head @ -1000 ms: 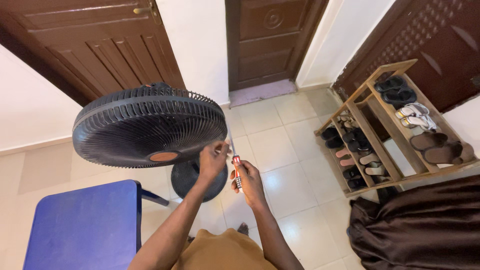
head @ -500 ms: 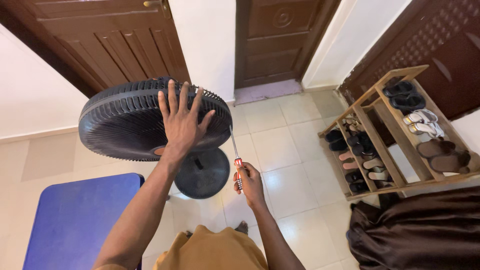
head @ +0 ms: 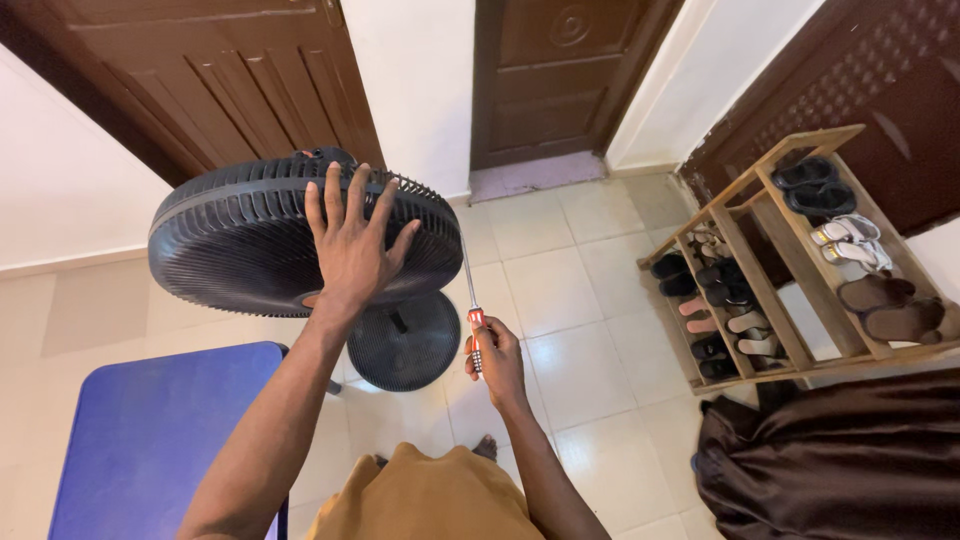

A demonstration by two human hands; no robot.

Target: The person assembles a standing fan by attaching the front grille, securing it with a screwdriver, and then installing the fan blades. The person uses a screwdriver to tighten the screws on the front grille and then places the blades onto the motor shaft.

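On a pale tiled floor, the left hand rests spread on the fan grille; the right hand grips a screwdriver.

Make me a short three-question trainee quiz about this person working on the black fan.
1. True or false: the left hand lies flat, fingers spread, on the fan grille.
2. Which tool does the right hand hold: A hammer, B screwdriver, C pliers?
3. What stands against the wall on the right?

Key
1. True.
2. B; its shaft points up toward the grille's edge.
3. A wooden shoe rack with sandals and shoes.
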